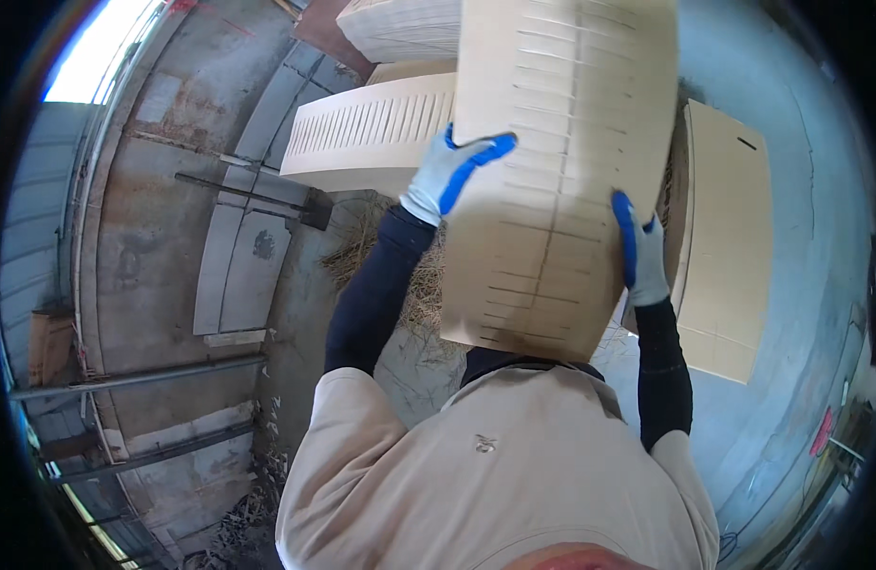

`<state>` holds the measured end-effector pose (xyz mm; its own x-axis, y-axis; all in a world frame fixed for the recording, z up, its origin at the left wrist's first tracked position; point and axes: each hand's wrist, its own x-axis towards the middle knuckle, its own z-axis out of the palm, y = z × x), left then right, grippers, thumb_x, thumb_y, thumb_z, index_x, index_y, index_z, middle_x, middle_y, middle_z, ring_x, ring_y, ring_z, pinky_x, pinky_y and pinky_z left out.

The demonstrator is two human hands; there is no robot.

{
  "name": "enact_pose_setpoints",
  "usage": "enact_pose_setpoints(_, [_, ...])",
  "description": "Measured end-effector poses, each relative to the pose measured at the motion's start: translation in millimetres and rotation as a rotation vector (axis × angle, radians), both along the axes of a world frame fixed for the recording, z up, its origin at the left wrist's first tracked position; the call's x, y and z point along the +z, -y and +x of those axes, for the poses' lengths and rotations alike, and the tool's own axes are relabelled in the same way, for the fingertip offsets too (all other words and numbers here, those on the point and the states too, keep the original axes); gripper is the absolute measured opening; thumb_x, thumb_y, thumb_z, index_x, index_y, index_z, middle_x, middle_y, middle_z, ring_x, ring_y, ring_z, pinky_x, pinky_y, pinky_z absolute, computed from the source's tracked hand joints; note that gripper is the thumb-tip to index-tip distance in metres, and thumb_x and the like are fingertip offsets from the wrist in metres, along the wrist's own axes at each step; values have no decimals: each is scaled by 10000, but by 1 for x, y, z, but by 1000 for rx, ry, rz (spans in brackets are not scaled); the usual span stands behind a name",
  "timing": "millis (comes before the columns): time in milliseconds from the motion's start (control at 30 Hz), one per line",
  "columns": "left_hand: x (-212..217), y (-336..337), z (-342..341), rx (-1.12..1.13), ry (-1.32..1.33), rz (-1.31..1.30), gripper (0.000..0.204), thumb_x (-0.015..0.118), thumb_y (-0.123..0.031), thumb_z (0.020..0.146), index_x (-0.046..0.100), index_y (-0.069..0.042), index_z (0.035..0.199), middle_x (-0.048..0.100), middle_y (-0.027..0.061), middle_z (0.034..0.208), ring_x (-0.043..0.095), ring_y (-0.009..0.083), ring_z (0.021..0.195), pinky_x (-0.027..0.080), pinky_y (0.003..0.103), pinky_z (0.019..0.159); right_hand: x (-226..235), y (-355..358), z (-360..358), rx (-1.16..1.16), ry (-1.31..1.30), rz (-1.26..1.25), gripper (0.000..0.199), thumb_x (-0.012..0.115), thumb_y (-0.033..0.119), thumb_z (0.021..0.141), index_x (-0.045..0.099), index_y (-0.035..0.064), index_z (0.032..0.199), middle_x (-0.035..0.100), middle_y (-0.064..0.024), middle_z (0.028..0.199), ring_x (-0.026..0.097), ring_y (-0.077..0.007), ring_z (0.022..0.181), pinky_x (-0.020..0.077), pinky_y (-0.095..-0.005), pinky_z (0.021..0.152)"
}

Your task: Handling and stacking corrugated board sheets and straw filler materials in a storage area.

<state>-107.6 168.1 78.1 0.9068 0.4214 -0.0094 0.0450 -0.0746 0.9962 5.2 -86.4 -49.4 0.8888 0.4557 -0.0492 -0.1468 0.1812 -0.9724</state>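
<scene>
A long tan board (561, 180) with rows of short slits and a dark line down its length rises in front of my body. My left hand (457, 171), in a light glove with blue-coated fingers, grips its left edge. The thumb lies on the face, and the other fingers are partly hidden. Lower down, my right hand (640, 249), in a matching glove, holds the right edge, with its fingers partly out of sight. The board's upper end runs out of the picture, and its lower end is close to my waist.
Behind the board on the left stands a stack of similar slotted boards (367, 123), with another stack (405, 33) farther back. A tan panel (728, 247) leans at the right. Loose straw-like strips (424, 294) lie on the floor. A long-handled shovel (314, 209) is at the left.
</scene>
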Motion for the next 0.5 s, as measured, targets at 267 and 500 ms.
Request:
enact_pose_setpoints(267, [-51, -187, 6, -122, -127, 294, 364, 574, -219, 966, 622, -1, 1253, 658, 103, 1226, 591, 143, 1145, 430, 287, 1022, -6, -167, 0, 71, -165, 77, 336, 597, 125, 964, 550, -106, 1203, 665, -144, 1156, 656, -160, 1026, 510, -258, 909])
enact_pose_setpoints(500, [-111, -233, 26, -87, -359, -126, 387, 680, -212, 904, 639, 29, 1203, 680, 79, 1168, 620, 125, 1069, 457, 253, 969, -59, -202, -16, -53, -194, -105, 343, 666, 185, 929, 610, -66, 1156, 692, -104, 1091, 660, -144, 972, 508, -260, 867])
